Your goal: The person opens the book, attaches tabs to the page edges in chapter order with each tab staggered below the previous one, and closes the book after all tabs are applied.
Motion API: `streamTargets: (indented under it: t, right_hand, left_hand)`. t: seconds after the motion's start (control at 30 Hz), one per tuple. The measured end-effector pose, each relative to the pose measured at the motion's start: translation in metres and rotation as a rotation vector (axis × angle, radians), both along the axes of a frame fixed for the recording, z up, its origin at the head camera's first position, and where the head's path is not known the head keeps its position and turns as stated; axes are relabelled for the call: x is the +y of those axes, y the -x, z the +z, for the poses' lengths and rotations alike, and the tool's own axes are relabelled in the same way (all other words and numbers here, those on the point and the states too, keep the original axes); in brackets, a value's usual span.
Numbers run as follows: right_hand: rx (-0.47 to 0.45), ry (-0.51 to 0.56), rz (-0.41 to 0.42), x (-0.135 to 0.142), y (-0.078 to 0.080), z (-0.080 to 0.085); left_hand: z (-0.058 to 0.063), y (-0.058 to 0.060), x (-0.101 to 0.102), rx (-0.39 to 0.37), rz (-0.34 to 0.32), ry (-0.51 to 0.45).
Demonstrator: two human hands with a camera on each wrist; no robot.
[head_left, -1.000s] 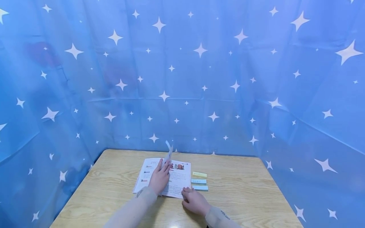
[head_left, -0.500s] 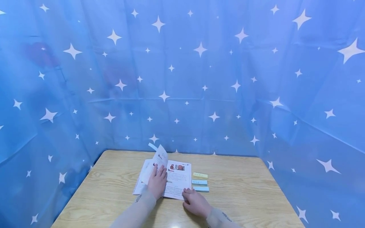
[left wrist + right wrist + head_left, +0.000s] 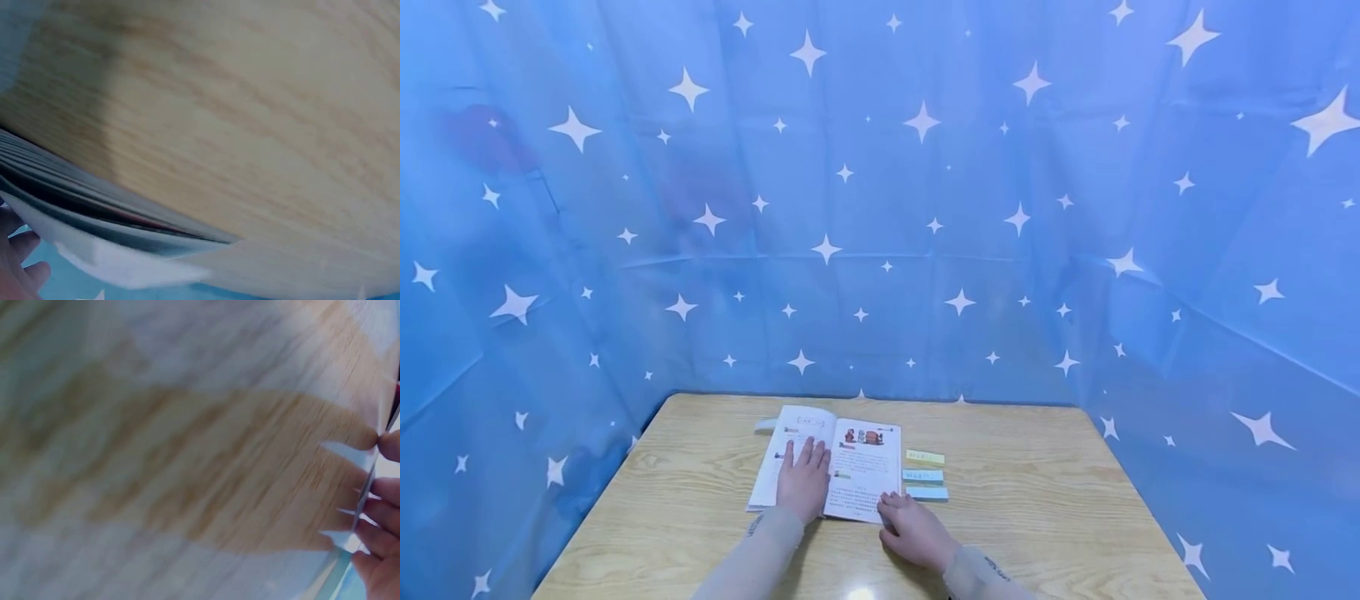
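An open book (image 3: 868,475) with printed text and a small coloured picture lies on the table. My left hand (image 3: 805,482) rests on its left page, beside the spine, fingers spread and nearly straight. At the lower right corner of the book, my right hand (image 3: 913,529) holds the edge with bent fingers. Its fingertips (image 3: 375,534) show along the page edge in the right wrist view. A pale strip (image 3: 765,425) juts out past the book's upper left edge. The left wrist view shows the stacked page edges (image 3: 112,206) from the side.
Right of the book, a yellow paper strip (image 3: 925,457) and two light blue paper strips (image 3: 922,476) lie in a column; some carry handwriting. The wooden table (image 3: 1037,500) ends at a blue curtain (image 3: 880,208) with white stars.
The raised page with the pale strip has turned over to the left and now lies down. My left hand has moved left onto that page. My right hand stays at the corner.
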State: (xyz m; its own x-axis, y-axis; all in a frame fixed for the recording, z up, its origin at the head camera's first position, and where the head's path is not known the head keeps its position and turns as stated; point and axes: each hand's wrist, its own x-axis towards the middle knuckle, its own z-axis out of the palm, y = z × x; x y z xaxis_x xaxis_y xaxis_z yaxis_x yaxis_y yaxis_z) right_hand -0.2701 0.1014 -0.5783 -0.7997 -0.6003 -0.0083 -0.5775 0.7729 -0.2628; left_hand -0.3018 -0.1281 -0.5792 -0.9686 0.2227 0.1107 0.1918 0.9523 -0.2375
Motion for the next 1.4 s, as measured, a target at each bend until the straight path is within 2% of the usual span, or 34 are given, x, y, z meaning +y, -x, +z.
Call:
streamTargets:
  t: [0.17,0.3,0.63,0.73,1.07,1.4]
  right_hand:
    - [0.008,0.009,0.006,0.0,0.001,-0.001]
    - [0.007,0.01,0.002,-0.001,0.001,-0.001]
    - [-0.005,0.003,-0.009,-0.005,0.003,0.005]
    - [-0.014,-0.003,-0.015,-0.006,0.004,0.006]
    - [0.005,-0.007,-0.011,-0.007,0.006,0.005]
    - [-0.033,-0.005,-0.006,-0.003,0.002,0.001]
  left_hand:
    - [-0.005,0.002,-0.005,-0.049,0.046,-0.067]
    - [-0.005,0.001,-0.008,-0.071,0.059,-0.132]
    - [-0.013,0.004,-0.022,-0.13,0.085,-0.408]
    - [-0.012,0.005,-0.024,-0.16,0.083,-0.468]
    - [-0.001,0.003,-0.025,-0.216,0.088,-0.536]
    - [-0.014,0.002,-0.035,-0.27,0.125,-0.57]
